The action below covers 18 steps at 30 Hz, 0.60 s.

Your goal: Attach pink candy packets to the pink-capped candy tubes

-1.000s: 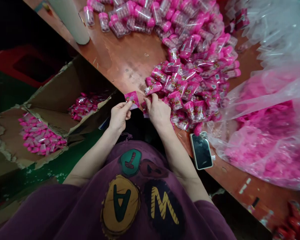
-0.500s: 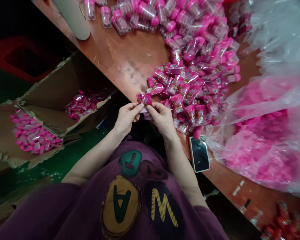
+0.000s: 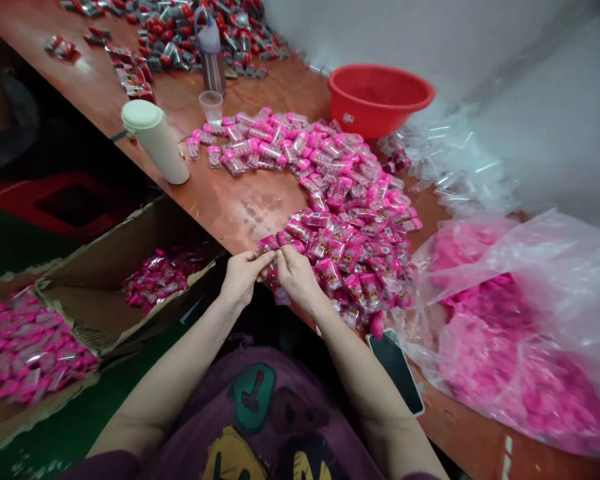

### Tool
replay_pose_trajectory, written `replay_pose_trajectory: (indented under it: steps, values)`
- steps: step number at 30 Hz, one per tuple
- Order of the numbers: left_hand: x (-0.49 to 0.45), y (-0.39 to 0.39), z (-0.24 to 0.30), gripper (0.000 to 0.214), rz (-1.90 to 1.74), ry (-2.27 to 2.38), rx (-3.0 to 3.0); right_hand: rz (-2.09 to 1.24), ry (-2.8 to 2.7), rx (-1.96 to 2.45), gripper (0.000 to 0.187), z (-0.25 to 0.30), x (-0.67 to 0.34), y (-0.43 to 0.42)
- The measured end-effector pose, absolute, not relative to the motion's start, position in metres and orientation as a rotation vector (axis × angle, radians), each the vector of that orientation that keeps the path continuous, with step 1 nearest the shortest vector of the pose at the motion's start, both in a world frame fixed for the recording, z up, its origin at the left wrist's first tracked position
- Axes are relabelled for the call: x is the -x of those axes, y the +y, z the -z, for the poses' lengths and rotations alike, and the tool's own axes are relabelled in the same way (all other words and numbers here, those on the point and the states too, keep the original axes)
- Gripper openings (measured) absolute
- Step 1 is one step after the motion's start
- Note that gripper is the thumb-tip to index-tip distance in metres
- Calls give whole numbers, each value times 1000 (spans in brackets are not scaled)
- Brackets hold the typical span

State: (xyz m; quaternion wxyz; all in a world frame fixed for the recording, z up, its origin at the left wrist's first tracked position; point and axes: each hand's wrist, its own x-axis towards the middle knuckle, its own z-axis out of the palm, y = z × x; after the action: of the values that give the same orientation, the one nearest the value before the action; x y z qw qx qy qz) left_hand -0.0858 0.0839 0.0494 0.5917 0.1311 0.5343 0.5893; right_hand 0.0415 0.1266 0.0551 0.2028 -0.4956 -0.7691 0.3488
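My left hand [image 3: 241, 279] and my right hand [image 3: 297, 279] meet at the table's near edge, thumbs and fingertips pinched together. Between them is a small pink printed wrapper [image 3: 267, 244], partly covered by my fingers. I cannot tell whether anything is inside it. Just beyond my right hand lies a heap of pink wrapped packets [image 3: 333, 247]. Farther back, this heap runs into a pile of clear jars with pink lids [image 3: 275, 143], filled with small pink balls.
Left below the table, a cardboard box [image 3: 105, 293] holds pink packets and jars. A white tumbler [image 3: 155, 143], plastic cup [image 3: 211, 107], purple bottle [image 3: 211, 57] and red basin [image 3: 380, 100] stand farther back. On the right are a phone [image 3: 395, 370] and a clear bag of pink pieces [image 3: 510, 327].
The view has tilted up, bringing the red basin, bottle and red-lidded jars into sight. My hands have drawn closer together, and the wrapper is now more covered by my fingers.
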Motion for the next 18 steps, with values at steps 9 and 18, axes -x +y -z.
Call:
replay_pose_trajectory:
  steps: [9, 18]
  values:
    - [126, 99, -40, 40, -1501, 1214, -94, -450, -2655, 1480, 35, -87, -39, 254]
    - [119, 89, -36, 39, -1422, 1204, -7, -123, -2495, 1754, 37, -53, -31, 341]
